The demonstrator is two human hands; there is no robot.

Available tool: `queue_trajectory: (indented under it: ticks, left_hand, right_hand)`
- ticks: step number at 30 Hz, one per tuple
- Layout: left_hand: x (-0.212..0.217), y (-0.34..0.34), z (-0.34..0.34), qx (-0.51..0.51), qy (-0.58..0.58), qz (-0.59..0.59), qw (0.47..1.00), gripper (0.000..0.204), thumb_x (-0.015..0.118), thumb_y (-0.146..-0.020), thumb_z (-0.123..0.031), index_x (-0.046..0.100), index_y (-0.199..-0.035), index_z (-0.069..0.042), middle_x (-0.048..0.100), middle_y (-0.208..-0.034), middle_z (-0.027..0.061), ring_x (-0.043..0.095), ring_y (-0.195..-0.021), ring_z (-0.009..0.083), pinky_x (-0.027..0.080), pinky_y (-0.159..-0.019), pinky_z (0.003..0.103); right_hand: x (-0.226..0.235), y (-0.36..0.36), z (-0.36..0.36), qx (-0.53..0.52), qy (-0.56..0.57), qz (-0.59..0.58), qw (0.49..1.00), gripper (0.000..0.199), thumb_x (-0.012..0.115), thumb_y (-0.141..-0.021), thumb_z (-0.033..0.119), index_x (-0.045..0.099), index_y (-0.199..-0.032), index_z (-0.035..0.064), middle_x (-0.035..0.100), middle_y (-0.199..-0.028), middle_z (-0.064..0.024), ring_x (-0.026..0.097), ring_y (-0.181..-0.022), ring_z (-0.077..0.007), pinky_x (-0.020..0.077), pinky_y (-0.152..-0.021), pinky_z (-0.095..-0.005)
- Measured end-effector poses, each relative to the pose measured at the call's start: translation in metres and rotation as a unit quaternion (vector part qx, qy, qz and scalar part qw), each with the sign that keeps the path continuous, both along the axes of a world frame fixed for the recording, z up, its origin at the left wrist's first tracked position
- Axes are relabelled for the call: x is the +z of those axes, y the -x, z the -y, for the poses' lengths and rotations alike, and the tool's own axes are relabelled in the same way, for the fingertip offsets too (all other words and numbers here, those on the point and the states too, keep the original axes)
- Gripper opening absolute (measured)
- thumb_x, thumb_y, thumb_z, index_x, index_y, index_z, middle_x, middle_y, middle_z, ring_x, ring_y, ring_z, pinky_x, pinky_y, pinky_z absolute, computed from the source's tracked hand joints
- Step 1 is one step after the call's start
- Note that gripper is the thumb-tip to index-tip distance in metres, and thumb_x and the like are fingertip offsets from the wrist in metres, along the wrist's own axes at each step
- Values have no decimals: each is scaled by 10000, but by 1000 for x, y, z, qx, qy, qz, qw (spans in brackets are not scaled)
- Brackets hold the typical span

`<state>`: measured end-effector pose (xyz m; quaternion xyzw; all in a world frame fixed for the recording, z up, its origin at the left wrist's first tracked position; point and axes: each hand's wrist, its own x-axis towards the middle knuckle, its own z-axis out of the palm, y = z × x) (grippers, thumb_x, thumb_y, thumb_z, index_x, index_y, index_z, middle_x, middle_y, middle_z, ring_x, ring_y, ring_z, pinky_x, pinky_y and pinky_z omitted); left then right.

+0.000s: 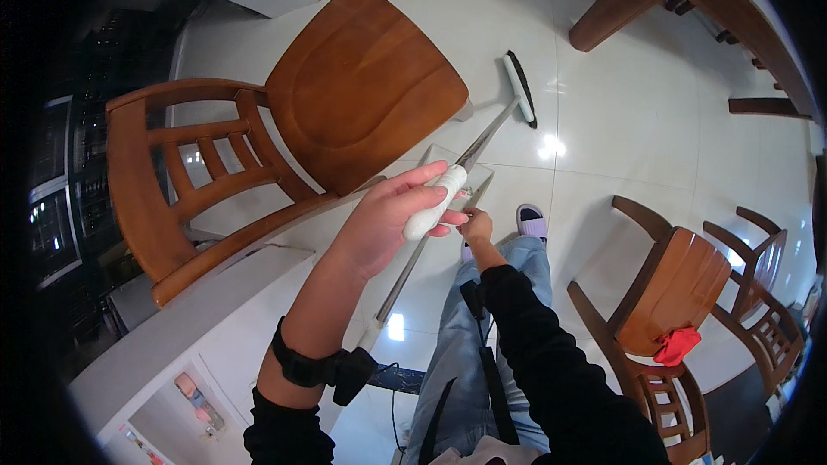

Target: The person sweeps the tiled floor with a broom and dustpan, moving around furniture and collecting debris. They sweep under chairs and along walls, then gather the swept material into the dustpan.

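My left hand [392,211] is closed round the white grip of a long-handled broom [489,133], its thumb along the top. The broom's metal pole slopes away to a white head with black bristles, resting on the tiled floor. Beyond and below this grip, my right hand [476,226] is closed beside a slim grey edge; what it grips is mostly hidden. A second metal pole [401,282] with a pale end slants down to the left, passing behind my left hand. A pale, flat, angular piece [469,182] lies partly hidden behind the broom's grip.
A wooden chair [362,86] stands close on the left, above a white cabinet [198,353] with an open niche. More wooden chairs [680,284], one with a red cloth [678,346], stand at right. A wooden table [637,0] is far right. My slippered feet [531,220] are just ahead.
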<state>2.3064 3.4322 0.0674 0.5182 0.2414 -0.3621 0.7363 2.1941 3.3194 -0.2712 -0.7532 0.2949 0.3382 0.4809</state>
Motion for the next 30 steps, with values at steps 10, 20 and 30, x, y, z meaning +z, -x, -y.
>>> queue_trajectory:
  ticks: [10,20,30]
  left_hand:
    - [-10,12,-4,16,26,2,1000,473,371,-799,-103,210,-1209,69,429,-1087,212,532,-836,205,438,-670,228]
    - [-12,26,-5,12,0,-23,1000,486,399,-801,-121,213,-1230,12,441,-1091,157,532,-827,189,427,-675,243]
    - [-9,102,-21,-204,-238,138,940,535,477,-786,-170,220,-1233,-28,402,-1137,197,433,-1019,248,330,-852,294]
  right_hand:
    - [6,3,-8,-7,87,32,996,234,593,-617,182,590,-827,79,598,-709,-107,573,-728,-248,444,-665,-320]
    - [38,-17,9,-150,-334,-149,919,447,490,-735,377,444,-1033,47,515,-1000,-164,511,-905,-289,392,-789,-376]
    - [223,-72,68,-378,-458,-118,796,135,485,-765,99,397,-853,47,437,-631,-37,447,-505,-136,426,-457,-252]
